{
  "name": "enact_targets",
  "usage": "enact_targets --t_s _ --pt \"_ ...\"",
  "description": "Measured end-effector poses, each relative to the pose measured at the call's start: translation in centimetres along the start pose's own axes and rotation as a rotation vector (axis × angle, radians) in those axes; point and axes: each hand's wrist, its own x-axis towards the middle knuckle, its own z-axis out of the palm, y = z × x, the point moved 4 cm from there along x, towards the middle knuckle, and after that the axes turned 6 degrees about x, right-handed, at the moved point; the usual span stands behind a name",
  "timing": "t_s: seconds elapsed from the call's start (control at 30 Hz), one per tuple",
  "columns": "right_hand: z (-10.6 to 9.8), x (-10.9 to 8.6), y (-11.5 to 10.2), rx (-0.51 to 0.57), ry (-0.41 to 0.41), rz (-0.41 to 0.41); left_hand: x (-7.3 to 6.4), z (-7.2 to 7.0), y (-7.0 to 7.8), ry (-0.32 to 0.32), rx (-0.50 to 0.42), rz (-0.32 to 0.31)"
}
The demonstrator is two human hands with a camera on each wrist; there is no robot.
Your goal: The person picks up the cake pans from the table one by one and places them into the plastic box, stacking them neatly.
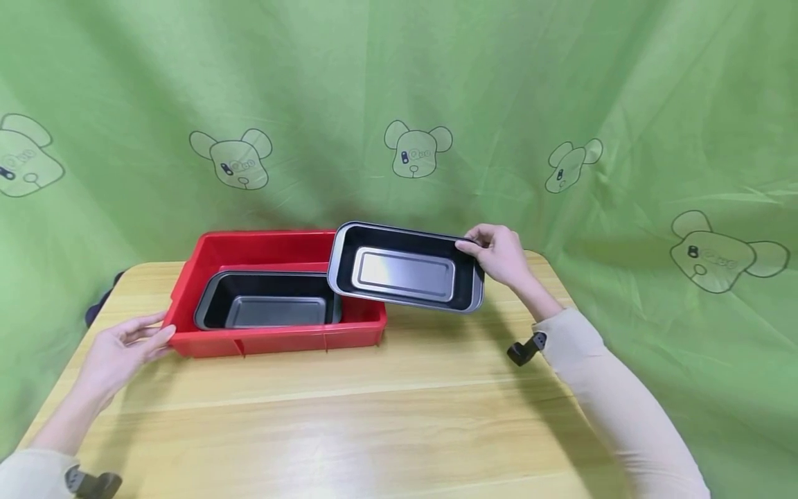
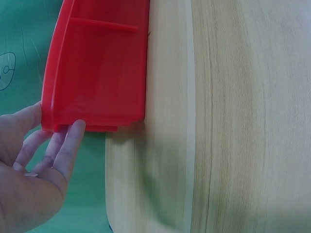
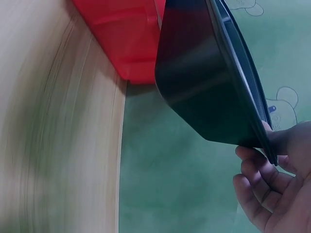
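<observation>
My right hand [image 1: 499,256] pinches the right end of a dark loaf pan [image 1: 404,274], thumb inside the rim and fingers beneath. The pan is raised and tilted, its inside facing me, and its left end overlaps the right part of a red plastic bin [image 1: 280,341] in the head view. In the right wrist view the pan's dark underside [image 3: 194,87] shows. Inside the bin lies a second dark loaf pan [image 1: 274,312], its right end partly hidden by the raised one. My left hand [image 1: 118,353] grips the bin's front left corner between thumb and fingers.
The bin stands on a light wooden table [image 1: 374,430], toward its back left. Behind and around the table hangs a green curtain [image 1: 324,83] with printed bear heads. Black straps with small devices are on both wrists.
</observation>
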Motion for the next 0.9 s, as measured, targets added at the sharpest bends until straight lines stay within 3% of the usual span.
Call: enact_targets --t_s 0.7,0.9 --pt "4.5 0.8 -2.8 0.105 -0.035 -0.015 0.0 0.0 0.0 -0.004 0.077 -0.020" --pt "6.1 1.2 -4.1 0.110 -0.046 -0.020 -0.1 0.0 0.1 0.000 0.062 -0.010"
